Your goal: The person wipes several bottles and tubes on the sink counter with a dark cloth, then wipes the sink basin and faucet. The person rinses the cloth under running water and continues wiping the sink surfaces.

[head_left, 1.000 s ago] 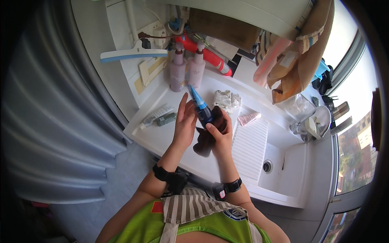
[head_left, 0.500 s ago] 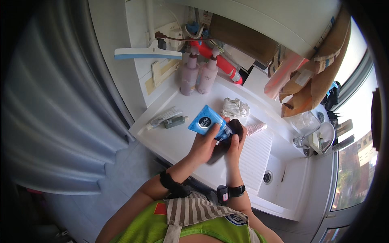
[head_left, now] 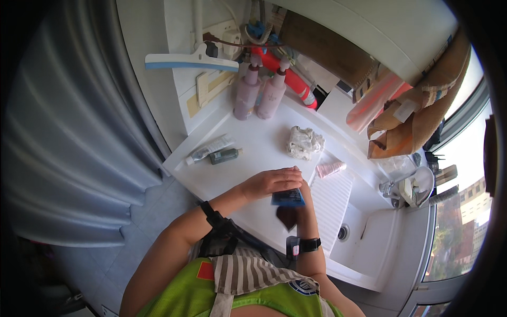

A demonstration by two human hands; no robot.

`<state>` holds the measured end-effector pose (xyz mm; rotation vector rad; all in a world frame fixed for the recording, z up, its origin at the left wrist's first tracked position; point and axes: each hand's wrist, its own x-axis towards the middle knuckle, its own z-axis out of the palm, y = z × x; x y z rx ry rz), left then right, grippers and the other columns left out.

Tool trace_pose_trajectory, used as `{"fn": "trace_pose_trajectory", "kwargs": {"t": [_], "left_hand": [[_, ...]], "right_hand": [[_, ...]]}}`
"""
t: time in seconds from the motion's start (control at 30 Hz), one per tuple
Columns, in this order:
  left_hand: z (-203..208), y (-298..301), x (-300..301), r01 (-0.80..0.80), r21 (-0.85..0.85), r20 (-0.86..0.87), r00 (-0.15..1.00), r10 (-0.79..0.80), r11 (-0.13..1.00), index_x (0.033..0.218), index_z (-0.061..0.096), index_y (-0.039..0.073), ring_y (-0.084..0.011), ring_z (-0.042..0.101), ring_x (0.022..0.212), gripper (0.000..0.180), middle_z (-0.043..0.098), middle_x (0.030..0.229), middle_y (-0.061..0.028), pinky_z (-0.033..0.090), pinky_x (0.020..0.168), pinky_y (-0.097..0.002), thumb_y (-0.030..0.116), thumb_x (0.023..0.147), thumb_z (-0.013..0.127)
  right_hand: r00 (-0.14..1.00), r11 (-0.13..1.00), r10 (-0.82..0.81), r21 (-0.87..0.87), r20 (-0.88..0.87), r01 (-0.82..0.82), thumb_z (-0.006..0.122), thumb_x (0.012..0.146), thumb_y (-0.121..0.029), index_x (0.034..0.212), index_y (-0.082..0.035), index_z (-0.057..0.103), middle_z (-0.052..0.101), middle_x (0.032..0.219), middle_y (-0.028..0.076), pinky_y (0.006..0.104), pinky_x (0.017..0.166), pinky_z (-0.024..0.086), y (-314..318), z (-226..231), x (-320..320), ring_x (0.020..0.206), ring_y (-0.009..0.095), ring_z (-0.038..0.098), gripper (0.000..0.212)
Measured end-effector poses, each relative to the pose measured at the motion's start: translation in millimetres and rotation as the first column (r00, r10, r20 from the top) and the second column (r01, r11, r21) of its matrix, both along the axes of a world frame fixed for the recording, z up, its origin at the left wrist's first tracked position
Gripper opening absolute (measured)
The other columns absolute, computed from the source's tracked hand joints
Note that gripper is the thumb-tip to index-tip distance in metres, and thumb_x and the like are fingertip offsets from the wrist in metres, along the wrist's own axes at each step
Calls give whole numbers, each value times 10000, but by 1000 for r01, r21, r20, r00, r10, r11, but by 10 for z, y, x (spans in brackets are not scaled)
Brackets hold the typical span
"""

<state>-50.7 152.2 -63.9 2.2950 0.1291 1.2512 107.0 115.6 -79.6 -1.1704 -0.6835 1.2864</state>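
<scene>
Blue tube (head_left: pixel 288 197) (print blurred) | left hand (head_left: pixel 277 180) over it | vest emblem (head_left: pixel 303 287)

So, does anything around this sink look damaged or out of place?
A thin dark streak marks the white sink, right of the drain. It looks odd against the pale surface; crack or stain, I cannot tell.

There are two hands (head_left: pixel 281 183), two black wristbands (head_left: pixel 310 244), three tubes (head_left: pixel 288 197) (one blue, one pink, one pale), one dark brown item (head_left: pixel 287 216), two pump bottles (head_left: pixel 272 98), one small green bottle (head_left: pixel 225 156), one crumpled white bundle (head_left: pixel 303 142), one squeegee (head_left: pixel 193 62) and one drain (head_left: pixel 344 232).
</scene>
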Motion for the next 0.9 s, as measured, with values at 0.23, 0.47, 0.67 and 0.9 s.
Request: {"fn": "trace_pose_trajectory", "kwargs": {"t": [0.23,0.47,0.67,0.9], "left_hand": [[-263,1092,-439,-562,-649,112,595,796,512,1022,637,12,-267,603,885,385,595,957,-109,484,799,-361,160,712,813],[-785,1968,-948,-850,-493,-264,349,899,185,870,689,15,-366,608,826,387,634,884,-178,484,765,-442,317,661,813],[-995,2094,-888,-851,-480,-225,353,908,212,874,687,16,-368,629,828,411,658,875,-175,494,742,-440,317,633,831],[-977,2026,-893,-886,-404,-176,321,931,229,1127,590,35,-374,589,970,580,635,1030,-172,487,772,-427,226,637,838]], "right_hand": [[981,985,-37,-175,-193,2,602,903,-433,899,-91,566,571,694,38,266,467,415,39,-127,315,516,136,511,344],[993,973,-47,-228,-106,22,580,910,-448,952,-50,575,579,692,61,285,495,454,-205,-271,693,535,160,532,400],[999,952,2,-305,52,14,587,912,-432,989,-59,570,582,696,59,274,474,455,-358,-23,1163,527,156,539,381],[954,948,186,-300,236,-111,588,901,-254,995,-38,588,607,751,56,264,505,476,-452,289,1528,576,142,575,236]]}}
